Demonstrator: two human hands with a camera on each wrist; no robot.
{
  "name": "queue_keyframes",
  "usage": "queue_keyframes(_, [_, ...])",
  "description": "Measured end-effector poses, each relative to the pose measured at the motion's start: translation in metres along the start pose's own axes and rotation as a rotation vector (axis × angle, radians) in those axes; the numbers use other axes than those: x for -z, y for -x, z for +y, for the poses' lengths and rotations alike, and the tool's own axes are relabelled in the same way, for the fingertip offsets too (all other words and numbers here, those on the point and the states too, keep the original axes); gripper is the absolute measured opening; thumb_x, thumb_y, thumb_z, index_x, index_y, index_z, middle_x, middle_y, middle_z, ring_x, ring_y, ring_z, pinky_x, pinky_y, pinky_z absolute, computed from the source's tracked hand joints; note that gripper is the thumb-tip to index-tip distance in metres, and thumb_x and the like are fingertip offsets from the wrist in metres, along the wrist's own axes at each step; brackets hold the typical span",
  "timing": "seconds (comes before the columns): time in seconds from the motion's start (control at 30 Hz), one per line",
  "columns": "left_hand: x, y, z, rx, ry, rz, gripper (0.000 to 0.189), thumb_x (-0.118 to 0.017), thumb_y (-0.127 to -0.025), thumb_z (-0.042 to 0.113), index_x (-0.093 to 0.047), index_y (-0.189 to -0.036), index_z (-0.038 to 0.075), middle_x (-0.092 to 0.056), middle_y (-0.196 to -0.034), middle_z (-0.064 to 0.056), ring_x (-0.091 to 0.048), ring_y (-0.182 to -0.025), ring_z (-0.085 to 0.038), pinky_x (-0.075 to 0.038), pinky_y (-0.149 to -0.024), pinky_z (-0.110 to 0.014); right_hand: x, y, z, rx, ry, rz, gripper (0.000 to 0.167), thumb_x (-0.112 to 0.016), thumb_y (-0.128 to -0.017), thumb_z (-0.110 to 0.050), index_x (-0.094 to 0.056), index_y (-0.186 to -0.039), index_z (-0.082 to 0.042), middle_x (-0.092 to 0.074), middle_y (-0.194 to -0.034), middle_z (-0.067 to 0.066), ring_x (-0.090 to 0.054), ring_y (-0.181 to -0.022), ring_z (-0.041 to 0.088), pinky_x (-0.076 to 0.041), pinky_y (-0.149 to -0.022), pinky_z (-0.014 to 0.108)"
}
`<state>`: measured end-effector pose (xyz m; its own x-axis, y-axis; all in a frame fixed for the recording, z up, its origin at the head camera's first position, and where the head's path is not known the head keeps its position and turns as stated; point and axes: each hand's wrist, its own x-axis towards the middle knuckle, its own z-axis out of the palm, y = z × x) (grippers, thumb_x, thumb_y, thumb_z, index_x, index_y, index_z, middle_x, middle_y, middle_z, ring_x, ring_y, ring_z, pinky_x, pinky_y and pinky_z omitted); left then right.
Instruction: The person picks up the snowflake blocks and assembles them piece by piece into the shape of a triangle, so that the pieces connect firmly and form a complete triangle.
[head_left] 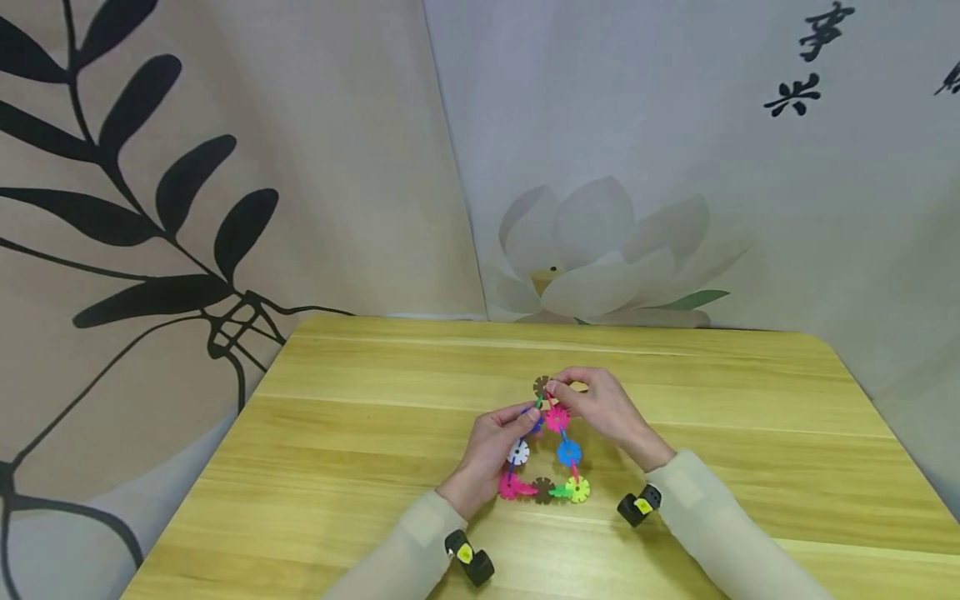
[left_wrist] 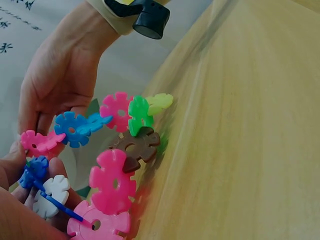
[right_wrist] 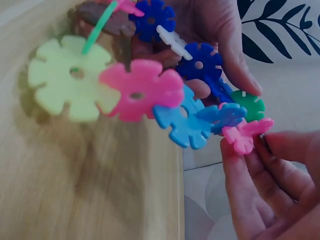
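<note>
A chain of slotted plastic flower-shaped discs makes a rough triangle above the table. My left hand point(head_left: 487, 454) grips its left side at the dark blue discs point(right_wrist: 199, 62), beside a white disc point(head_left: 518, 452). At the top, my right hand point(head_left: 606, 407) pinches a brown disc point(head_left: 541, 386), mostly hidden by the fingers in the right wrist view. Pink point(head_left: 557, 417) and light blue point(head_left: 569, 452) discs run down the right side to a yellow one point(head_left: 577, 489). A second brown disc point(head_left: 543, 490) sits in the bottom row. Whether the top joint is fully slotted, I cannot tell.
The wooden table point(head_left: 337, 467) extends around both hands, with its far edge against a printed cloth backdrop point(head_left: 360, 167). A black camera is strapped on each wrist, over pale sleeves point(head_left: 723, 508).
</note>
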<state>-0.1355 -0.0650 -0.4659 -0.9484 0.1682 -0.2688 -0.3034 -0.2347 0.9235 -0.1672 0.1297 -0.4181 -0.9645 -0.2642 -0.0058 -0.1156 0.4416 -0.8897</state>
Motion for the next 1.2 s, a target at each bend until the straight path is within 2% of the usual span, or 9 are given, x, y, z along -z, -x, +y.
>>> queue_keyframes(0.33, [-0.0001,-0.0018,-0.0019,-0.010,0.012,-0.003,0.033,-0.074,-0.097,0.020,-0.072,-0.122,-0.002,-0.077,-0.098,-0.001,-0.072,-0.089,-0.014,-0.053,-0.080,-0.023,-0.0012,-0.0010,-0.0008,0.014,0.053,0.001,0.023,-0.063,-0.102,-0.026,-0.076,-0.109,-0.008,-0.073,-0.109,0.008,-0.073,-0.087,0.018,-0.058,-0.076,0.037])
queue_keyframes(0.53, [0.0002,-0.0017,-0.0030,-0.021,0.007,-0.004,0.032,-0.074,-0.097,0.018,-0.071,-0.121,-0.003,-0.078,-0.097,-0.006,-0.071,-0.089,-0.015,-0.053,-0.082,-0.025,-0.0012,-0.0015,0.0006,0.018,0.071,-0.009,0.023,-0.063,-0.102,-0.026,-0.077,-0.108,-0.009,-0.074,-0.109,0.008,-0.071,-0.088,0.017,-0.056,-0.076,0.034])
queue_keyframes(0.7, [-0.0003,-0.0030,-0.0037,-0.025,-0.006,0.002,0.032,-0.075,-0.096,0.017,-0.071,-0.121,-0.003,-0.078,-0.100,-0.010,-0.072,-0.091,-0.018,-0.054,-0.087,-0.028,-0.0005,-0.0013,0.0017,0.020,0.059,-0.016,0.022,-0.063,-0.102,-0.026,-0.077,-0.106,-0.009,-0.073,-0.111,0.009,-0.071,-0.083,0.017,-0.057,-0.074,0.036])
queue_keyframes(0.97, [-0.0002,-0.0031,-0.0023,-0.030,-0.009,0.010,0.032,-0.075,-0.096,0.016,-0.071,-0.122,-0.003,-0.078,-0.101,-0.009,-0.072,-0.090,-0.017,-0.054,-0.086,-0.028,-0.0014,0.0000,0.0007,0.035,0.060,-0.031,0.023,-0.063,-0.102,-0.026,-0.077,-0.107,-0.008,-0.074,-0.111,0.010,-0.073,-0.092,0.021,-0.059,-0.076,0.037])
queue_keyframes(1.2, [-0.0005,-0.0013,0.0009,-0.020,0.005,-0.013,0.038,-0.074,-0.097,0.018,-0.068,-0.126,-0.005,-0.077,-0.105,-0.009,-0.071,-0.092,-0.014,-0.055,-0.082,-0.024,0.0007,-0.0011,0.0021,0.025,0.007,-0.057,0.024,-0.061,-0.104,-0.022,-0.075,-0.110,-0.003,-0.073,-0.106,0.011,-0.072,-0.091,0.023,-0.062,-0.077,0.048])
